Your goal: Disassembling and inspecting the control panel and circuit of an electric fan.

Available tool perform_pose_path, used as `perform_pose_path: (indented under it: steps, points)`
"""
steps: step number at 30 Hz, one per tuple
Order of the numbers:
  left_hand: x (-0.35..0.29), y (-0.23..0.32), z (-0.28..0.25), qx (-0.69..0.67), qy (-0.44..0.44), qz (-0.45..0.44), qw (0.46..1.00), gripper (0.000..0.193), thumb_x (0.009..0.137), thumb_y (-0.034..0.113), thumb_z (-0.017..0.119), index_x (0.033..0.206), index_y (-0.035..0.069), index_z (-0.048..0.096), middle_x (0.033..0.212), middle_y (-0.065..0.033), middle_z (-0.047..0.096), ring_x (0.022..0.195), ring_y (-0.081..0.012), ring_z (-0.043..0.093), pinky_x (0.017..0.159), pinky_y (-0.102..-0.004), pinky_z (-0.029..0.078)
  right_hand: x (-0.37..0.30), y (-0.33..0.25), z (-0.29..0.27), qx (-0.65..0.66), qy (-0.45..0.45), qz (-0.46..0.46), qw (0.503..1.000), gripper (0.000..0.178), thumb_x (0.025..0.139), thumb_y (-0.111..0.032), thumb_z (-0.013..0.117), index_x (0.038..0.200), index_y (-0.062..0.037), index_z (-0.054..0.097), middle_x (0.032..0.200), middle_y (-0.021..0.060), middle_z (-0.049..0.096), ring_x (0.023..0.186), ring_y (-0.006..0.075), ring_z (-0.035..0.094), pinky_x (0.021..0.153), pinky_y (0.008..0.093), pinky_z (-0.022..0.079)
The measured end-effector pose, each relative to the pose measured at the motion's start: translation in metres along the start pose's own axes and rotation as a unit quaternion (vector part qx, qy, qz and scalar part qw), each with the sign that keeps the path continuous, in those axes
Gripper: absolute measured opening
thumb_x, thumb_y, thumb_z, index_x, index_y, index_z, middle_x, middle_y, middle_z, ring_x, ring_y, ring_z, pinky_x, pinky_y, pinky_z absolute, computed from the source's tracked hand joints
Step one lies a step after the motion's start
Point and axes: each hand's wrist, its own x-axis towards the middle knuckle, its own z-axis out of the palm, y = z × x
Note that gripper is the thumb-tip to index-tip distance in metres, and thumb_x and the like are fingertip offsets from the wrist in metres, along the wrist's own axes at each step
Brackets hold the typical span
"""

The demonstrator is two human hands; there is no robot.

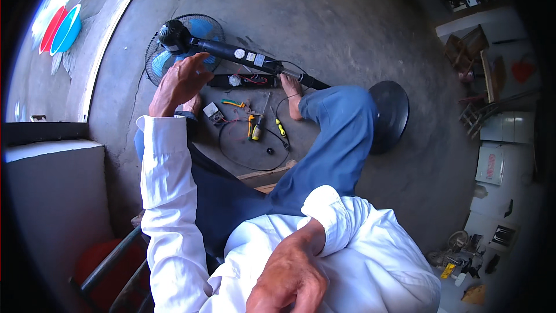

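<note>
A pedestal fan lies on the floor, with its blue blades in a round wire cage (215, 25), a black motor housing (172, 36) and a black control column (240, 54). My left hand (184, 80) hovers over the near end of the column beside the cage. Its fingers are bent but apart from the thumb, and nothing shows in them; contact with the fan cannot be made out. Below the column lies an opened black panel (250, 80) with wires. My right hand (291, 277) is close to my white shirt at the lower edge, its fingers mostly hidden.
Between my feet lie green-handled pliers (233, 103), a yellow screwdriver (281, 128), a thicker screwdriver (258, 128), a small white box (213, 113) and a looped black cable (230, 161). The round black fan base (391, 117) is beyond my right knee. Basins (66, 30) stand outside the doorway.
</note>
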Motion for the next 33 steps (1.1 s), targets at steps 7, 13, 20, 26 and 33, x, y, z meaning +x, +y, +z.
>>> perform_pose_path:
  steps: [7,13,20,26,33]
  points:
    - [0.006,0.014,0.015,-0.115,0.112,0.073,0.984,0.047,0.091,0.012,0.067,0.135,0.002,0.057,0.115,-0.0198,0.070,0.105,-0.0325,0.069,0.091,-0.0394,0.054,-0.045,-0.026,0.000,-0.108,0.185,0.106,0.971,0.069,0.089,-0.013,0.068,0.148,0.0063,0.039,0.111,0.0156,0.069,0.098,0.0243,0.068,0.086,0.0366,0.051]
    - [-0.074,0.048,0.018,-0.101,0.197,0.092,0.971,0.046,0.094,0.009,0.066,0.138,0.006,0.056,0.130,-0.0161,0.064,0.119,-0.0321,0.062,0.100,-0.0408,0.050,-0.160,0.001,0.004,-0.813,0.403,0.236,0.348,0.039,0.078,-0.008,0.075,0.113,0.0055,0.065,0.110,0.0164,0.066,0.098,0.0321,0.065,0.085,0.0406,0.051]
    - [-0.170,0.061,0.058,0.133,0.297,0.041,0.945,0.052,0.090,0.006,0.067,0.140,0.006,0.053,0.147,-0.0179,0.050,0.142,-0.0395,0.039,0.116,-0.0494,0.033,-0.214,0.021,0.023,-0.776,0.394,0.334,0.363,0.030,0.081,-0.006,0.071,0.108,0.0037,0.067,0.098,0.0155,0.066,0.089,0.0298,0.064,0.081,0.0398,0.051]
    - [-0.215,0.064,0.083,0.082,0.243,0.003,0.966,0.073,0.093,0.021,0.067,0.155,0.009,0.030,0.160,-0.0227,0.025,0.149,-0.0434,0.022,0.119,-0.0555,0.024,-0.209,0.018,0.042,-0.808,0.430,0.253,0.312,0.030,0.078,0.007,0.066,0.107,0.0075,0.066,0.100,0.0179,0.066,0.093,0.0323,0.065,0.081,0.0405,0.053]
    - [-0.285,0.064,0.102,-0.030,0.182,-0.079,0.980,0.080,0.094,0.028,0.064,0.157,0.004,0.020,0.158,-0.0262,0.025,0.146,-0.0447,0.029,0.119,-0.0523,0.025,-0.231,0.044,0.123,-0.821,0.474,0.284,0.141,0.033,0.076,0.006,0.069,0.109,0.0009,0.068,0.104,0.0132,0.061,0.097,0.0319,0.058,0.086,0.0420,0.048]
